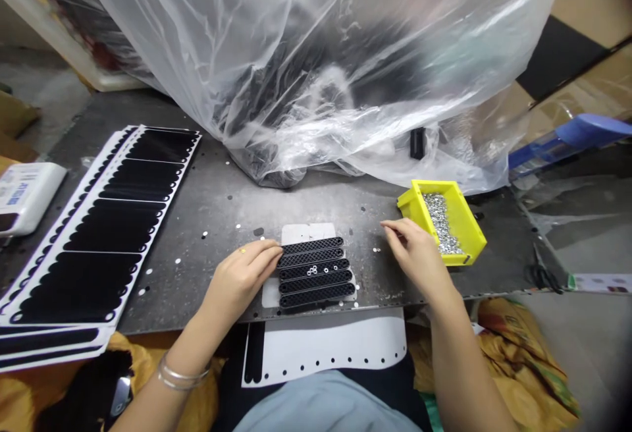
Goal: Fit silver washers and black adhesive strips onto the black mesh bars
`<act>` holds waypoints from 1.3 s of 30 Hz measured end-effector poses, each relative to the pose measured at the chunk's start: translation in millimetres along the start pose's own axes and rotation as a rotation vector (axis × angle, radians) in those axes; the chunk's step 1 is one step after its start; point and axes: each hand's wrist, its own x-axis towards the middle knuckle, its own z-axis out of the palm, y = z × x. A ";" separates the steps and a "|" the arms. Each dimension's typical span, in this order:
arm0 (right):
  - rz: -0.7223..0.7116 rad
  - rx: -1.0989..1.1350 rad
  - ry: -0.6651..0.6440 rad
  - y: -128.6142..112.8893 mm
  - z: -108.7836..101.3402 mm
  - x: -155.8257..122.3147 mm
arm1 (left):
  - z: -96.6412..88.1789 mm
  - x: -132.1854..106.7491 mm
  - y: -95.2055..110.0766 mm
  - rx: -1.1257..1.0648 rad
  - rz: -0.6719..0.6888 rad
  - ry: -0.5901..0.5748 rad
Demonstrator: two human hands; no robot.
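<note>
Five black perforated strips (316,272) are laid on the metal desk (222,201), touched by the relaxed, open left hand (241,280); the curled right hand (415,254) is held beside a yellow bin (415,198) of metal eyelets (441,221) (whether anything is pinched cannot be told).

Clear plastic sheeting (296,70) heaped on the metal worktop (217,201), scissors (543,276) nearby

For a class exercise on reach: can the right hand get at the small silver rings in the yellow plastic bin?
Probably yes. The right hand sits just beside the yellow plastic bin with nothing between; the small silver rings lie uncovered, behind only its low wall.
</note>
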 end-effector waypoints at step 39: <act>-0.899 -0.156 -0.128 -35.7 5.2 6.3 | -5.5 6.4 -0.7 0.018 0.221 0.023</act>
